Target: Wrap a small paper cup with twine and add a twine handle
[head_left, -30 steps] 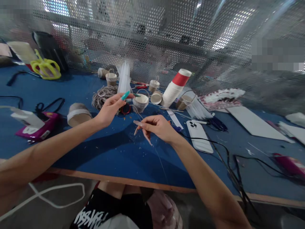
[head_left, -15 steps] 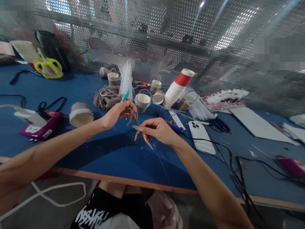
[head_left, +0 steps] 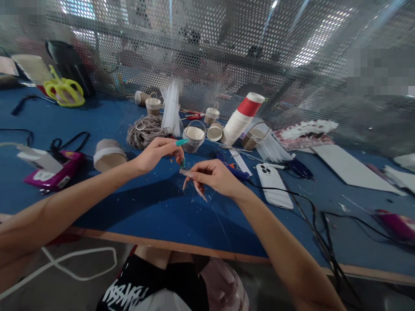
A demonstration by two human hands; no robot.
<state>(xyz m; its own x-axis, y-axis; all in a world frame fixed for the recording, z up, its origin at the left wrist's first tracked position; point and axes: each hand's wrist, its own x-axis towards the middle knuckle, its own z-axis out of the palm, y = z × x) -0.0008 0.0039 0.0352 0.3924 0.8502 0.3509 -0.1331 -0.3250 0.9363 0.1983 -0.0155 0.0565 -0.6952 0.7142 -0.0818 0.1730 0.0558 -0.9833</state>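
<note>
My right hand [head_left: 212, 176], with long pale nails, is pinched at the fingertips over the middle of the blue table [head_left: 142, 216]. From below it a fine pale thread [head_left: 221, 222] slants toward the table's front edge. My left hand [head_left: 161, 153], with teal nails, is beside it with fingers curled down near the right fingertips. Its thumb lies across the bent fingers, and what they pinch is too small to make out. Just behind the hands stands a small cup-like basket [head_left: 193, 137] with a thin handle. A bundle of grey-brown cord [head_left: 145, 131] lies behind my left hand.
An upturned cup [head_left: 109, 156] and a purple box [head_left: 55, 172] are at left. Behind stand stacked paper cups [head_left: 241, 121] and a yellow pumpkin-shaped frame [head_left: 65, 91]. A blue glue gun [head_left: 238, 170], white phone [head_left: 275, 185] and black cables [head_left: 311, 216] lie at right.
My left thumb has swung from pointing up to lying nearly level, pointing right. The left fingers have dipped closer to the right fingertips. My right hand has hardly moved.
</note>
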